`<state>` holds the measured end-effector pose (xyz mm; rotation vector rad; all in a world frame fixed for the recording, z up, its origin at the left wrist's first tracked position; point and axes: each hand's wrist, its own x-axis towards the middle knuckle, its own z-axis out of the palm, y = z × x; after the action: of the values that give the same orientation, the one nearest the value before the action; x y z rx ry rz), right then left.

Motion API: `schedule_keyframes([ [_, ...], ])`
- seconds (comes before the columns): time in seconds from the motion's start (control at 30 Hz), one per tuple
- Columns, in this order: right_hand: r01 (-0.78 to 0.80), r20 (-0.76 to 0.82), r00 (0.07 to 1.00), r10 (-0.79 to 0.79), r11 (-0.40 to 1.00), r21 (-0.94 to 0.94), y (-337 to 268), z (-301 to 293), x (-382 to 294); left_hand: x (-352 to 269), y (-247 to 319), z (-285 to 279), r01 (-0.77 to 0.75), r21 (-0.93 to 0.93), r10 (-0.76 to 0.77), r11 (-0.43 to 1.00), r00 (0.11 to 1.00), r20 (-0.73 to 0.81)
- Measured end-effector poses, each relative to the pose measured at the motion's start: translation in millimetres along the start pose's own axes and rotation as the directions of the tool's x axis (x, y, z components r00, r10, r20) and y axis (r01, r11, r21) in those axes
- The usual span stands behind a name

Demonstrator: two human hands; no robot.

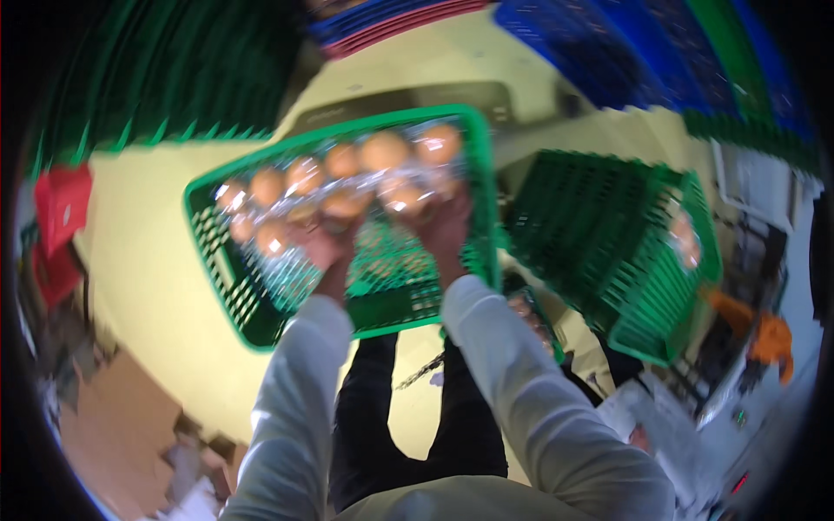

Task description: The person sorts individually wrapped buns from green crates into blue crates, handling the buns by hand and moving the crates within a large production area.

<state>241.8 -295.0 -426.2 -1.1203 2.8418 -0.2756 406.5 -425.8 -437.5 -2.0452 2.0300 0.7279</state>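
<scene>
Brown eggs [306, 174] in clear plastic packaging are at the far side of a green plastic crate [215, 273] in front of me. Motion blur hides whether this is one pack or two side by side. My left hand [329, 242] grips the near edge of the packaging around its middle. At the right end, my right hand [446, 225] grips it too, close to the crate's right wall. Both sets of fingertips are partly hidden by blur and glare. Through the slatted crate bottom, blurred orange-brown shapes show below.
Dark green nested crates [176, 71] stand at far left, blue crates [625, 45] at far right. On the right, a tilted stack of green crates [573, 221] ends in one holding packed eggs [684, 238]. Cardboard [117, 430] lies lower left. A co-worker's white-clad body [658, 417] shows lower right.
</scene>
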Motion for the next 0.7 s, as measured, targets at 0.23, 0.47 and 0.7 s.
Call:
schedule_keyframes([
  [0.23, -0.387, 0.392, 0.897, 0.203, 0.789, 0.478, -11.8, -97.6, -76.2, -14.5, -64.6, -14.2, -0.172, -0.116, 0.176, 0.978, 0.984, 0.020],
  [0.47, -0.496, 0.397, 0.868, 0.299, 0.556, 0.667, 112.1, -353.5, -150.8, -195.9, -10.5, -60.8, -0.184, -0.615, 0.393, 0.767, 0.892, 0.223],
  [0.7, -0.544, -0.180, 0.721, 0.669, 0.707, 0.452, 378.6, -381.1, -111.7, -384.1, 211.3, -124.4, -0.448, -0.608, 0.728, 0.655, 0.591, 0.349],
])
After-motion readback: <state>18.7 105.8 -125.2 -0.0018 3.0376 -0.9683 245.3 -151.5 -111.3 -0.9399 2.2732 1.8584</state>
